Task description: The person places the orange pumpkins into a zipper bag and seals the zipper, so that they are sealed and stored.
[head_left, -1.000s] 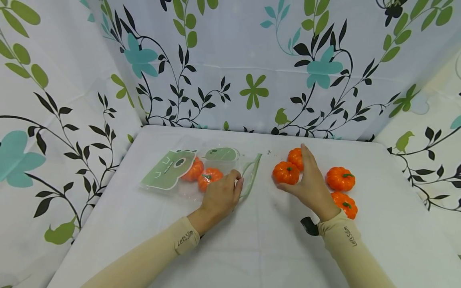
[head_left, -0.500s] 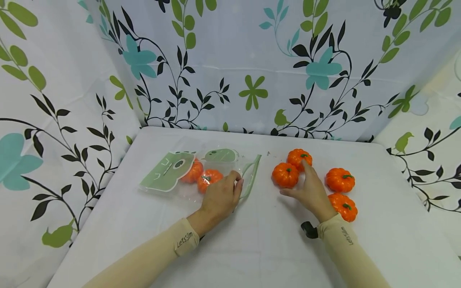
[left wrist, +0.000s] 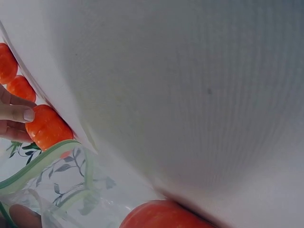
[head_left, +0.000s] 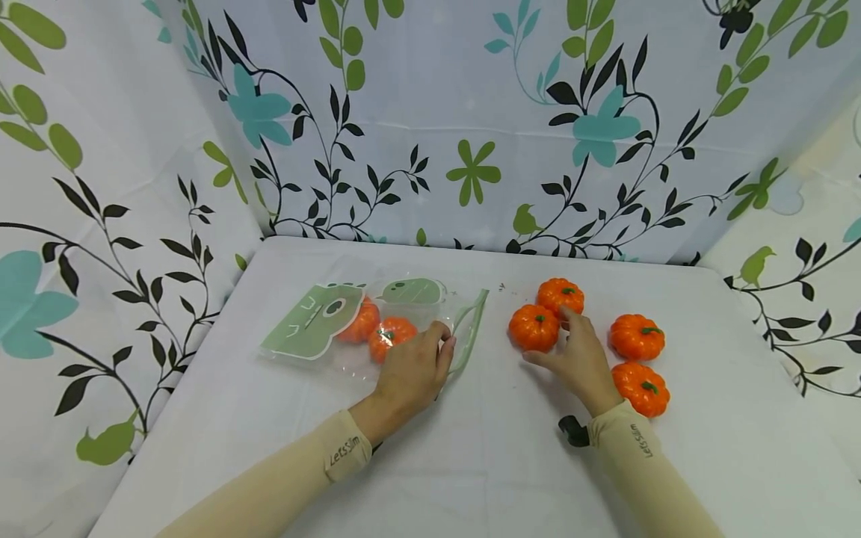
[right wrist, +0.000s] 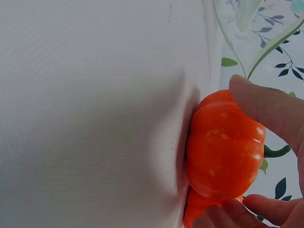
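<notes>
two beige sleeves [head_left: 269, 478] of smooth cloth slant inward over a pale table cover [head_left: 464, 486], dark lettering at their cuffs. to the right of the right fingers, past the wrist, lie two squat orange pumpkins [head_left: 644, 390], ribbed and glossy with green stems. the left hand [head_left: 412, 368] angles forward, back uppermost, its fingers bent and pinching the edge of a clear plastic bag [head_left: 306, 329] — thin, wrinkled, with green printed panels and a green strip just right of the fingertips. left of those fingers, through the film, show two bagged pumpkins [head_left: 392, 338]. the right hand [head_left: 581, 368] is arched, thumb on the near side and fingers on the far side, clasped round a shiny orange pumpkin [head_left: 534, 327] on the table, left of the fingers. just beyond the fingertips, touching it, sits a back pumpkin [head_left: 560, 293]. farthest off — well past both hands' fingers — hangs a softly creased white curtain [head_left: 430, 112] printed with leaves, flowers and birds.
</notes>
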Motion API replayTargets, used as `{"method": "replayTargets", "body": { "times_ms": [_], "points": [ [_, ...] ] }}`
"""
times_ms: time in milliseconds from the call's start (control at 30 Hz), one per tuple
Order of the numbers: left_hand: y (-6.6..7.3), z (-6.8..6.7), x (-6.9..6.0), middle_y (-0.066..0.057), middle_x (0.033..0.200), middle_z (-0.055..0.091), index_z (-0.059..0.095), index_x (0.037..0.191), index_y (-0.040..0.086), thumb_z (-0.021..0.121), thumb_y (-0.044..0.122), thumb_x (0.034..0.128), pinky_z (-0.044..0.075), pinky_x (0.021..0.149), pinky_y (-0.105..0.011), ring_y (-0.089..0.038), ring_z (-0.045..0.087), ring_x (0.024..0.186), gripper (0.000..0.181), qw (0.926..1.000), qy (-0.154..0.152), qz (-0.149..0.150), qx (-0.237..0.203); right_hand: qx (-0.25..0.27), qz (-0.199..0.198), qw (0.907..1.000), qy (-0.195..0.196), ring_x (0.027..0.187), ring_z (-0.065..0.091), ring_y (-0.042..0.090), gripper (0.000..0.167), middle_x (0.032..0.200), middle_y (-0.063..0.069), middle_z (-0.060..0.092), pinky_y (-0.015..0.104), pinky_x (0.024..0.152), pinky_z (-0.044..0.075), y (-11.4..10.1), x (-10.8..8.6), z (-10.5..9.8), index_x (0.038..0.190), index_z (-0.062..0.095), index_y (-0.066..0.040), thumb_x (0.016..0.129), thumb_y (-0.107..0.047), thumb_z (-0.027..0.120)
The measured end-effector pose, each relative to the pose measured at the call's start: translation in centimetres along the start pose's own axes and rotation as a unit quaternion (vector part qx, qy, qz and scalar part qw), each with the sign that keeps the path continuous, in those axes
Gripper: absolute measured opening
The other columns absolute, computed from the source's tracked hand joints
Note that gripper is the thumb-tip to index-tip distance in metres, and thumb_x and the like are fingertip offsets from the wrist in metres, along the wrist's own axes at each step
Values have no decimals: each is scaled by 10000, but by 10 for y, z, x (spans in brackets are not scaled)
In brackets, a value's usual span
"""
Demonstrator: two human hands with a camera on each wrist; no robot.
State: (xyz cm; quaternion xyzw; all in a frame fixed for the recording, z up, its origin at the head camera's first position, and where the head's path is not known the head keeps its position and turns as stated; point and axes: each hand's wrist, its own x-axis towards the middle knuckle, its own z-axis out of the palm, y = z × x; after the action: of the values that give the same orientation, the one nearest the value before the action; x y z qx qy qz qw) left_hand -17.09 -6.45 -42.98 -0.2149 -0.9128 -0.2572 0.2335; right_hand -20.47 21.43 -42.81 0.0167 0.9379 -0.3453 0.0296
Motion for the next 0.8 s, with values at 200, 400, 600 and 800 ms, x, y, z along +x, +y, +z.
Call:
{"method": "replayTargets", "body": {
  "times_ms": [200,400,600,800],
  "points": [
    [0,0,-1,34,616,506,571,984,103,623,179,998,337,417,-250,-103,432,476,93,10000,51,36,14,23,-54,10000,3,1317,419,439,1095,1472,257,379,594,1071,364,1,4,5,1556,255,12,765,-403,889],
    [1,0,-2,35,613,501,566,990,99,625,177,998,337,416,-238,-100,424,469,99,10000,24,69,-48,-185,3,9998,-15,1371,363,467,1040,1503,289,342,619,1105,299,2,8,9,1551,254,27,805,-371,859],
    [1,0,-2,35,613,496,565,992,95,618,175,1002,335,415,-230,-98,419,465,96,10000,-5,66,-43,-135,5,9999,-67,1344,392,456,998,1471,281,370,601,1103,315,0,7,9,1546,265,34,821,-325,849],
    [2,-2,-2,28,618,508,568,992,97,614,182,1005,340,417,-230,-104,427,470,98,10000,-23,46,-27,341,-199,9990,-198,1310,441,394,961,1457,226,409,526,1063,408,-11,1,9,1547,296,5,817,-268,859]
  ]
}}
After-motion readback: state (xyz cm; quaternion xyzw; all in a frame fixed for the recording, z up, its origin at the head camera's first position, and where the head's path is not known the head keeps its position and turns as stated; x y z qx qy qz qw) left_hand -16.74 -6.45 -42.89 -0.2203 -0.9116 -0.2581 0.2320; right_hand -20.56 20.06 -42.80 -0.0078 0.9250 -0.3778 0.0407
